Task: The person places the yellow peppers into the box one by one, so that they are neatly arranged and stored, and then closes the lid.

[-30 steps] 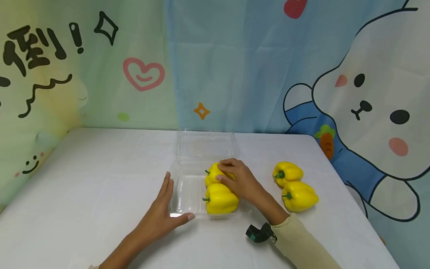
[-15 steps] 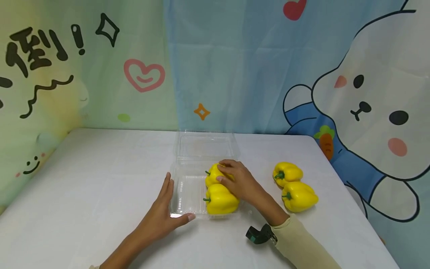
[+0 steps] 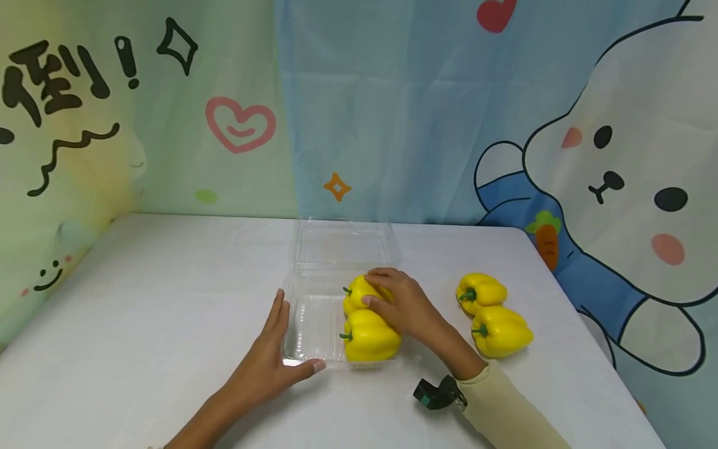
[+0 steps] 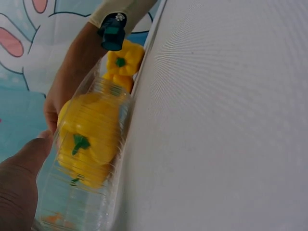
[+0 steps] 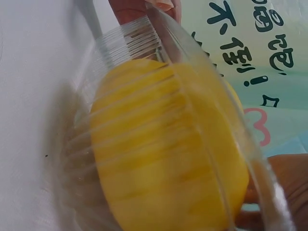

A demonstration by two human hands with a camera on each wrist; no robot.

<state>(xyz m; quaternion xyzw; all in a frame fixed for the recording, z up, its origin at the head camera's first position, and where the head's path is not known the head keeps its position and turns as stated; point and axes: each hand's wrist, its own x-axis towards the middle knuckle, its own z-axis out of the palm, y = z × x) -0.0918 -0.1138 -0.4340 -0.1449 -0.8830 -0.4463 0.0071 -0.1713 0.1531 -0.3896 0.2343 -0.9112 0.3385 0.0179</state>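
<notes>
A clear plastic clamshell box [image 3: 316, 318] lies on the white table, its lid [image 3: 344, 243] folded back away from me. Two yellow bell peppers sit in its right half. My right hand [image 3: 406, 305] grips the far bell pepper [image 3: 354, 296], thumb in front and fingers over its top. The near bell pepper [image 3: 371, 338] rests just below that hand, green stem pointing left. At the box's front left corner is my left hand [image 3: 269, 358], fingers straight along the left wall and thumb at the front edge. In the left wrist view, the thumb [image 4: 29, 159] lies by the clear wall.
Two more yellow bell peppers stand on the table to the right, a far one [image 3: 482, 292] and a near one [image 3: 502, 332]. A black wrist camera [image 3: 437, 394] sticks out from the right sleeve. A printed curtain [image 3: 392, 125] hangs behind the table's back edge.
</notes>
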